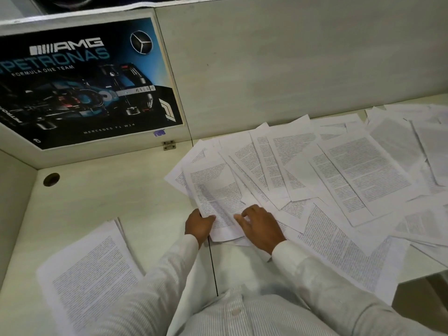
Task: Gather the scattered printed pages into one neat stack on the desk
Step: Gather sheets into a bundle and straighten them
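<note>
Several printed pages (339,170) lie fanned and overlapping across the right half of the pale desk (109,197). My left hand (197,226) grips the near left edge of one printed page (213,190), thumb on top. My right hand (260,225) rests on the same page's near right corner, fingers spread and pressing on the paper. A separate stack of pages (89,280) lies at the near left of the desk, partly hidden under my left sleeve.
A car poster (80,81) hangs on the left partition. A round cable hole (51,179) sits in the desk's far left corner. A small metal hinge (169,145) sits by the partition seam. The desk's front edge drops off at the right (421,277).
</note>
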Available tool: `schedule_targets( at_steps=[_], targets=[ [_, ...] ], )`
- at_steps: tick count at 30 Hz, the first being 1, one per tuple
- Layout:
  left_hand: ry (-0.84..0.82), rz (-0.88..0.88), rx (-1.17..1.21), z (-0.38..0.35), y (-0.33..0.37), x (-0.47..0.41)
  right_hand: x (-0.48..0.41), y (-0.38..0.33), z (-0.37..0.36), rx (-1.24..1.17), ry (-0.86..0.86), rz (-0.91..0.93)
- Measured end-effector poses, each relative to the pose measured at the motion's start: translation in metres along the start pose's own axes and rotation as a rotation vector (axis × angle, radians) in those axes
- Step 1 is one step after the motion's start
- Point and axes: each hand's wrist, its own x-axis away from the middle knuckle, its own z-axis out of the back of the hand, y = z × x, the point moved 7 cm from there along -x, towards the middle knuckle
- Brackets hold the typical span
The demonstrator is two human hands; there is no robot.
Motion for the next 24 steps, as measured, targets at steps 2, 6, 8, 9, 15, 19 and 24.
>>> schedule_targets(
  at_steps=[2,6,8,9,15,19,24],
  targets=[
    [0.007,0.026,0.089,0.0,-0.003,0.0,-0.005,0.015,0.017,-0.076,0.136,-0.055],
    [-0.004,0.122,0.266,-0.004,-0.002,0.003,-0.026,0.051,0.023,0.146,0.048,-0.165],
    [-0.027,0.117,0.269,-0.007,0.001,0.004,-0.032,0.068,0.015,0.268,-0.119,-0.219],
    [-0.029,0.102,0.248,-0.009,0.002,0.004,-0.034,0.073,0.014,0.284,-0.154,-0.228],
    [0.006,0.08,0.124,-0.015,-0.004,-0.004,-0.04,0.073,0.013,0.341,-0.109,-0.212],
    [0.025,0.078,0.09,-0.01,-0.006,-0.008,-0.043,0.072,0.022,0.341,-0.019,-0.197],
    [0.024,0.085,0.145,-0.005,-0.004,-0.008,-0.061,0.065,0.051,0.18,0.205,-0.202]
  ],
)
